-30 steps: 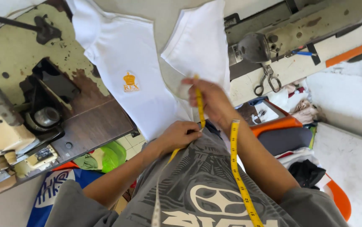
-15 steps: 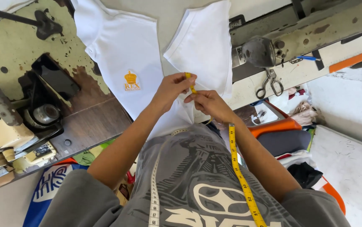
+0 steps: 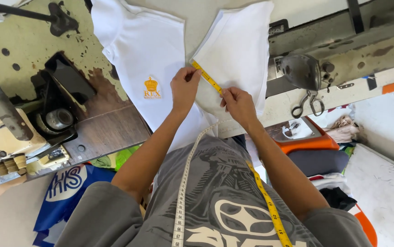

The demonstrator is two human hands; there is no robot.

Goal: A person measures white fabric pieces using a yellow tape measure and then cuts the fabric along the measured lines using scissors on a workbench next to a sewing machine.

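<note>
Since half a second earlier the hands had spread apart along the tape; before, they sat close together pinching one spot. Left hand [image 3: 184, 87] pinched the far end of the yellow measuring tape [image 3: 207, 77] against the edge of the white folded garment piece [image 3: 240, 50]. Right hand [image 3: 239, 104] pinched the tape's nearer stretch, thumb and fingers closed on it. The tape ran taut between them, on a diagonal along the fabric edge, probably to read that edge's length. The rest of the tape trailed back from the right hand, looped round the person's neck and hung down both sides of the grey printed shirt [image 3: 224, 201].

Left of the left hand, touching it, lay a white shirt with an orange crown emblem [image 3: 151, 86], spread flat. Both garments rested on a worn work table [image 3: 101, 123], paint flaking, with a cut-out holding dark machine parts further left. Right of the right hand: a grey sewing machine body [image 3: 325, 50], with small scissors [image 3: 307, 104] lying just below it on the table edge. Below the table to the right, an orange-and-dark seat [image 3: 316, 146] and cloth scraps; to the left, blue printed fabric [image 3: 69, 187].
</note>
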